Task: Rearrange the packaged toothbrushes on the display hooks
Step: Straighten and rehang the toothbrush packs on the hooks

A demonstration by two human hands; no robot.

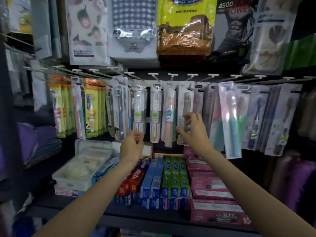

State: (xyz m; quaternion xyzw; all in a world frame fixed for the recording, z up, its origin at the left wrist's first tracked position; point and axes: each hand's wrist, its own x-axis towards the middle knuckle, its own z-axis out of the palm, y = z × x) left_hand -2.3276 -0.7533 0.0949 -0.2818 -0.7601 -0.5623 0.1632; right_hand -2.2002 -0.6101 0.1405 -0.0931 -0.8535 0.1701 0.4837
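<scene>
Head: both hands point(191, 129) raised; fingers curled

Dim, blurred, dark warped edges

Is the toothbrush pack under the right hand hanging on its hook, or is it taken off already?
Hanging: the toothbrush pack hangs straight from its hook, and the right hand touches its lower part.
</scene>
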